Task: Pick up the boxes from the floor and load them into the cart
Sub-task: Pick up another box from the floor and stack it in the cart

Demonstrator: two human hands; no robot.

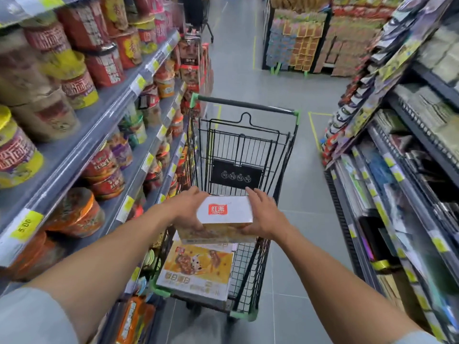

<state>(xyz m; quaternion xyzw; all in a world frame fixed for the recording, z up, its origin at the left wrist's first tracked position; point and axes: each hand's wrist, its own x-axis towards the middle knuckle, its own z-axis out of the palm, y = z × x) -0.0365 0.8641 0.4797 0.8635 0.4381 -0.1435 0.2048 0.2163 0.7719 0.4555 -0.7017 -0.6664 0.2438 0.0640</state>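
Observation:
I hold a flat box (pixel 224 212), white on top with a red logo and orange printed sides, over the basket of a black wire shopping cart (pixel 248 145). My left hand (pixel 188 209) grips its left end, thumb under the near edge. My right hand (pixel 263 214) grips its right end, fingers spread along the top. Below it in the cart lies another box (pixel 198 269), yellow and white with a food picture, flat on the basket floor. The cart has green corner bumpers and a dark handle on its far side.
Shelves of instant noodle cups (pixel 74 95) line the left side, close to the cart. Shelves of packaged goods (pixel 397 170) stand on the right. Grey tiled aisle floor (pixel 305 194) runs ahead past the cart, with stacked displays (pixel 310 38) at the far end.

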